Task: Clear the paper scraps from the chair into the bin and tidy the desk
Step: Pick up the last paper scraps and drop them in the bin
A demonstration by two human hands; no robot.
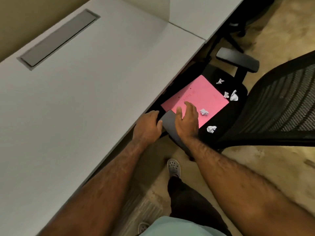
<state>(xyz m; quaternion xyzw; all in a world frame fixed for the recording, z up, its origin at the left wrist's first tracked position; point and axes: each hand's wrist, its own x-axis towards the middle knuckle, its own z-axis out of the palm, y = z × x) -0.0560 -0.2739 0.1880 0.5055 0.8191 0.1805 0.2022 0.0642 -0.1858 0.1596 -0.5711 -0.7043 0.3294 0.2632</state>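
A black office chair's seat (219, 133) is tucked partly under the white desk (81, 92). On the seat lies a pink folder (202, 97). Several crumpled white paper scraps lie around it: one scrap on the folder (203, 111), one at the seat's near edge (211, 129), two at the folder's right (233, 96), one further back (220, 81). My left hand (148, 126) grips the near armrest (168, 123) at its front end. My right hand (186, 120) hovers open over the armrest and the folder's near corner, holding nothing.
The chair's mesh backrest (279, 108) stands at the right, the far armrest (238, 60) behind the seat. A grey cable flap (59, 38) is set in the desk. Another chair's base (238, 31) shows under the far desk. My shoe (173, 166) is on the beige floor.
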